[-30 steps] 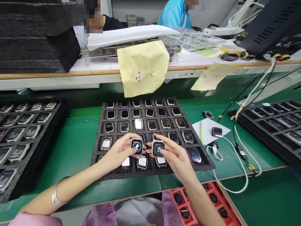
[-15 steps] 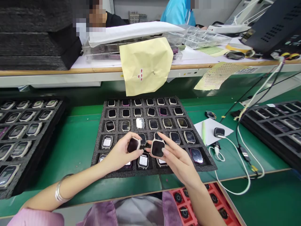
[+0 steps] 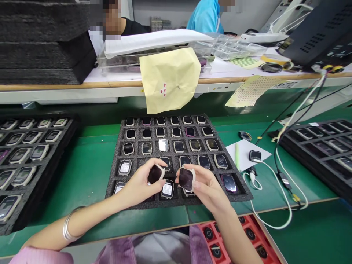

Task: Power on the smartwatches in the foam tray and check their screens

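My left hand [image 3: 147, 180] pinches a smartwatch body [image 3: 155, 173] with a dark screen and pale frame, without a strap. Another such watch body [image 3: 186, 179], its dark face tilted toward me, is held between the thumb and fingers of my right hand [image 3: 207, 187]. Both are just above a black foam tray [image 3: 112, 183] whose pockets hold rows of similar watches. Several lit white screens show in the near rows, such as the watch [image 3: 167, 188] between my hands. My hands cover some of the near pockets.
More foam trays of watches stand at left [image 3: 27, 205] and right [image 3: 308, 146]. A watch on a white cable [image 3: 255, 156] lies on white paper with a green stick [image 3: 237, 156]. Below the bench edge is a red tray [image 3: 228, 253]. Two people sit beyond the shelf [image 3: 115, 88].
My right hand has turned its watch and lowered it slightly, with the fingers now curled closer around it. My left hand still holds its watch, slightly lower and more tilted.
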Demonstrator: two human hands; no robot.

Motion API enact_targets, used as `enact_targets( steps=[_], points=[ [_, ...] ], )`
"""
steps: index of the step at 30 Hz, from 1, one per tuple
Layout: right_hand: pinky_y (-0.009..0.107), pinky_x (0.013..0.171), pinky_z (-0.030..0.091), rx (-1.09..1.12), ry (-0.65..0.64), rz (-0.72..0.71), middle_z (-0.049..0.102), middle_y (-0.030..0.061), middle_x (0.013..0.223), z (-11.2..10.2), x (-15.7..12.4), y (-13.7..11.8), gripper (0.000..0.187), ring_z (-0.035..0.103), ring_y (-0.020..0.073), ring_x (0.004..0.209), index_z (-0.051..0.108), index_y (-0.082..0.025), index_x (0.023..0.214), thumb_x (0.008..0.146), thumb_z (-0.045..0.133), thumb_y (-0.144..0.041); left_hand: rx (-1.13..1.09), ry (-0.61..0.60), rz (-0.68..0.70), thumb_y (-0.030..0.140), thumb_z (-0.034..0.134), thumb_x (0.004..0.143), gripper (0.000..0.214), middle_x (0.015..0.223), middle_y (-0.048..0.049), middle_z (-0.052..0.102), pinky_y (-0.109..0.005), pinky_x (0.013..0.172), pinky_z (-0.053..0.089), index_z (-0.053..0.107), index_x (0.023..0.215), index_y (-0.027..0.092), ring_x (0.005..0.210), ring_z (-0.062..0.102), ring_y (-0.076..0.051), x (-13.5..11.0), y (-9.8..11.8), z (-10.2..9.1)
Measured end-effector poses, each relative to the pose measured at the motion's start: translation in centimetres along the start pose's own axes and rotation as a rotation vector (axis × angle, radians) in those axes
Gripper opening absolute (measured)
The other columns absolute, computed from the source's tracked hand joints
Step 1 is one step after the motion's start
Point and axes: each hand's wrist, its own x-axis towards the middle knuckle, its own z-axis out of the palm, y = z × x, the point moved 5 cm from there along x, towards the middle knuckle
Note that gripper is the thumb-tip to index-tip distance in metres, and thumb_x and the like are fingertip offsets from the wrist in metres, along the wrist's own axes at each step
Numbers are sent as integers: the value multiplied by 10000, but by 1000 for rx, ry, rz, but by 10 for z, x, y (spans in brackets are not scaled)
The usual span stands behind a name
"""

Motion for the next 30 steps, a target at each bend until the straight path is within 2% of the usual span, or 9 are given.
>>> enact_targets(
  steps=[5, 9, 16, 22, 26, 30],
  points=[
    [369, 840, 528, 41, -25, 17, 739, 74, 984, 2, 0, 1, 356, 704, 230, 856, 715, -265, 1097, 752, 792, -302, 28, 8, 32, 134, 564, 801, 320, 897, 10, 507, -270, 776, 379, 502, 1108, 203, 825, 469, -152, 1, 3, 0],
    [389, 851, 525, 14, -17, 20, 748, 67, 911, 2, 0, 0, 329, 708, 238, 829, 737, -266, 1056, 738, 803, -320, 75, -39, -14, 104, 537, 790, 300, 814, 35, 490, -251, 707, 363, 502, 1074, 195, 744, 454, -131, -1, 4, 3],
    [322, 809, 540, 13, -26, 4, 755, 69, 940, 3, 1, -4, 337, 708, 216, 848, 738, -273, 1065, 738, 808, -312, 101, -32, 10, 105, 525, 786, 297, 795, 41, 492, -239, 666, 362, 500, 1068, 198, 707, 447, -122, -3, 8, 3],
    [316, 811, 540, 6, -28, 14, 756, 63, 923, 2, 3, -1, 342, 707, 215, 843, 740, -269, 1065, 732, 807, -310, 101, -43, 7, 116, 533, 784, 300, 797, 38, 499, -232, 657, 367, 489, 1069, 199, 700, 450, -122, -2, 11, 4],
    [358, 830, 536, -34, 19, 29, 756, 65, 910, -3, 4, -1, 340, 710, 234, 814, 747, -271, 1041, 712, 811, -323, 114, -58, 25, 105, 528, 772, 336, 874, 10, 542, -236, 696, 393, 491, 1092, 199, 766, 488, -137, -1, 12, 5],
    [388, 841, 536, -142, 128, 37, 749, 89, 952, -13, -6, -4, 370, 684, 304, 954, 746, -267, 1023, 681, 819, -388, 150, 3, 107, 85, 547, 735, 331, 840, 14, 550, -229, 695, 418, 525, 1051, 184, 738, 503, -129, 4, 18, -2]
  ],
)
